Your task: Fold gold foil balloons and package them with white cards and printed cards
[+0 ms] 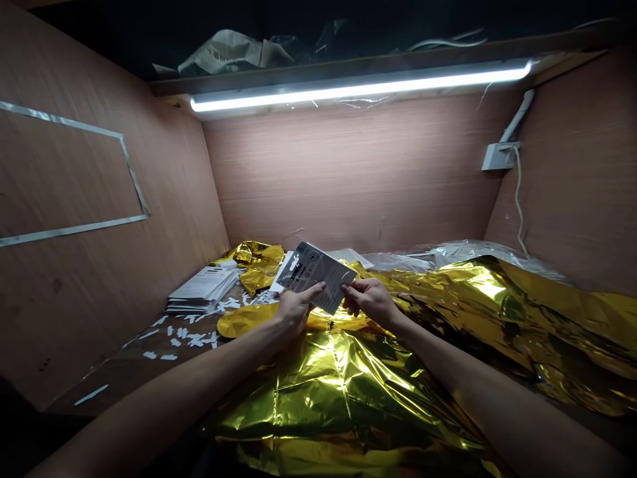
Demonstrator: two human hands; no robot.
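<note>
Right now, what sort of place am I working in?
Probably a small wood-walled packing booth: strip light overhead, heaped gold foil sheets, and a stack of leaflets near the held card.

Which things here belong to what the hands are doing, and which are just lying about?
In hand: grey printed card, held by left hand and right hand; crinkled gold foil sheet beneath them.
Lying about: stack of white leaflets; white paper scraps; clear plastic wrap; white wall socket.
</note>
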